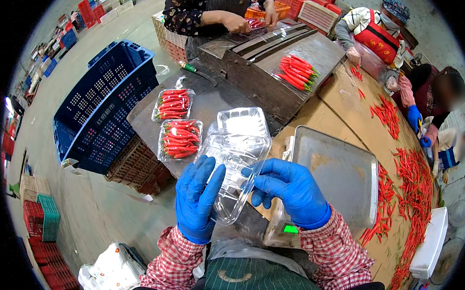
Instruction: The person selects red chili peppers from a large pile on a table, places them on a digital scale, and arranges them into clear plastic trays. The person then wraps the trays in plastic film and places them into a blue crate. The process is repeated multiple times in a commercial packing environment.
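Observation:
My right hand (292,191), in a blue glove, pinches the right rim of a clear plastic tray (230,189) with thumb and curled fingers. The tray is tilted in front of me. Along its left side is my left hand (196,198), also blue-gloved, its fingers stretched out and the thumb side toward the tray. Whether the left hand touches it I cannot tell. Just beyond stand more clear trays (244,122), overlapping the held one in view. Two filled packs of red chillies, a near pack (180,138) and a far pack (173,105), sit to the left on the dark table.
A metal-topped scale (335,175) stands at my right, beside loose red chillies (415,189) on cardboard. A chilli bundle (297,72) lies on a metal box. At left, a blue crate (107,103) rests on a brown crate (141,164). Several people work across and right.

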Available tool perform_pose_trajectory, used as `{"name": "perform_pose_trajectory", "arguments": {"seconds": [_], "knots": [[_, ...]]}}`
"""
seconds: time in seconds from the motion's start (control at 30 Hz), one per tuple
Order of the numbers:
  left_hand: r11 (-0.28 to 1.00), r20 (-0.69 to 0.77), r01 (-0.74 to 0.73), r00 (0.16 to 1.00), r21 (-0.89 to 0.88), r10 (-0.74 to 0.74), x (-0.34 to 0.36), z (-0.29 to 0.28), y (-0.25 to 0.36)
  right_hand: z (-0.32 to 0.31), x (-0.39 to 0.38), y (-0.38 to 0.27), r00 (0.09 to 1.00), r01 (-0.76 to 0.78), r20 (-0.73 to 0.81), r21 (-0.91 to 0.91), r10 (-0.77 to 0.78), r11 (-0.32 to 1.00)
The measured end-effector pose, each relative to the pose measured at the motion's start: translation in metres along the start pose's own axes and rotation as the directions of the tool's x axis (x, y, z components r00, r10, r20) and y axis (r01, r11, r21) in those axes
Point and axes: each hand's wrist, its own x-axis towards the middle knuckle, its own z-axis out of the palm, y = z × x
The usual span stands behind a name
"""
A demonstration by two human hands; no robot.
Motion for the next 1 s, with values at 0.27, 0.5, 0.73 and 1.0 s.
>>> {"name": "perform_pose_trajectory", "arguments": {"seconds": [0.27, 0.5, 0.73, 1.0], "knots": [[1.000, 0.007, -0.015, 1.000, -0.006, 0.015, -0.008, -0.004, 0.005, 0.001, -0.009, 0.003, 1.000, -0.004, 0.017, -0.038, 0.004, 0.999], [0.999, -0.005, -0.036, 0.999, 0.030, 0.036, -0.007, -0.007, 0.009, 0.001, -0.013, 0.002, 1.000, 0.002, 0.012, -0.009, -0.002, 1.000], [0.992, 0.026, -0.074, 0.997, 0.105, 0.071, -0.008, -0.011, 0.011, -0.004, -0.013, 0.007, 0.999, 0.020, 0.029, -0.035, -0.019, 0.999], [0.980, 0.068, -0.109, 0.993, 0.165, 0.099, -0.012, -0.015, 0.010, -0.006, -0.014, 0.004, 0.998, 0.032, -0.047, -0.055, -0.034, 0.998]]}}
